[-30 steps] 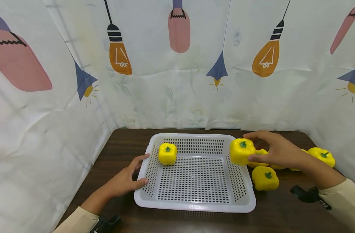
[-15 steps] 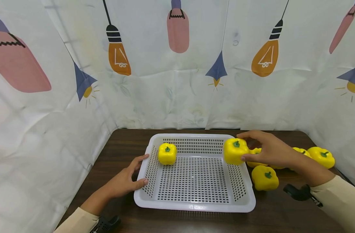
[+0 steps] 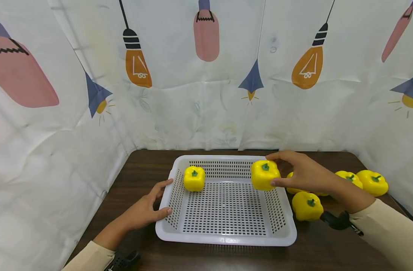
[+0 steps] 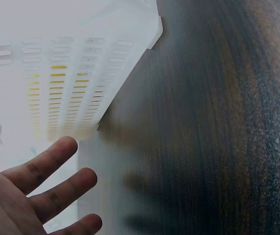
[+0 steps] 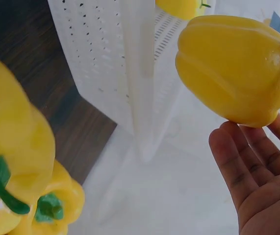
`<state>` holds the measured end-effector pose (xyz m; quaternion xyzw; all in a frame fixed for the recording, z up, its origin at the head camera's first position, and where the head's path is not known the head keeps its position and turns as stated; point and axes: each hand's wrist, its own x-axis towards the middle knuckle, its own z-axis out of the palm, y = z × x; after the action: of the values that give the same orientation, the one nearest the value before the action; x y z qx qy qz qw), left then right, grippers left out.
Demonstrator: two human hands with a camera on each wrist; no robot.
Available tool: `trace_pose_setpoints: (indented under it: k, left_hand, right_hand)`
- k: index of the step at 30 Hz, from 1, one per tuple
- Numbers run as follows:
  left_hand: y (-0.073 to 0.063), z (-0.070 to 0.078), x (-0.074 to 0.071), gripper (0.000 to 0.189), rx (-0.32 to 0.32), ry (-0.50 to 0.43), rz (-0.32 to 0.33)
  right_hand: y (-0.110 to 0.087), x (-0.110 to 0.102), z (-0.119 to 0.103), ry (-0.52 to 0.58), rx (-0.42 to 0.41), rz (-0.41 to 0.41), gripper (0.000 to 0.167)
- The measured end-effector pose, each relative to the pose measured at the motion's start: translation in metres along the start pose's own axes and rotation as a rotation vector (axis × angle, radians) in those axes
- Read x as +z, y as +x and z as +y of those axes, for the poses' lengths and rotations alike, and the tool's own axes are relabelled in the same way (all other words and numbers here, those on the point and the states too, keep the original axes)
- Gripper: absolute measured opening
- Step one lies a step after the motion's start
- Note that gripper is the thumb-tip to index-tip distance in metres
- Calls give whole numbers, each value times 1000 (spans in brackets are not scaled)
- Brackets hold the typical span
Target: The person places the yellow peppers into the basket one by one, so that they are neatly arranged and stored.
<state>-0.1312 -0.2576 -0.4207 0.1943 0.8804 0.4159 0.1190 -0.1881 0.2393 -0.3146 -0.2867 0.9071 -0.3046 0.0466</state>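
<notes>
My right hand pinches a yellow bell pepper between thumb and fingers, over the right part of a white perforated plastic basket. In the right wrist view the held bell pepper is above the basket's rim, its green stem out of sight. A second yellow bell pepper sits inside the basket at the back left. My left hand touches the basket's left rim with thumb and fingertips. Its fingers are spread and nearly straight beside the basket's wall in the left wrist view.
Several yellow bell peppers lie on the dark wooden table right of the basket: one nearer the front, another at the far right, some partly behind the right arm. A white printed curtain hangs behind and beside the table.
My right hand has carried the bell pepper leftward, from the basket's right rim to over its inside. The left hand and the basket have stayed in place.
</notes>
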Motion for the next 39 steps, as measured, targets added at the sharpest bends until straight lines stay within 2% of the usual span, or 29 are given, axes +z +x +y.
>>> trace_pose_setpoints:
  k: [8,22,39]
  left_hand:
    - [0,0,0,86,1,-1,1]
    - [-1,1,0,86,-9,7,5]
    - [0,-2,1,87,5,-28,-5]
  right_hand:
    - [9,8,-8,2,36,-4,80]
    - [22,15,-15,-21,-17,-21,76]
    - [40,26,-22,-4,-45,-45,75]
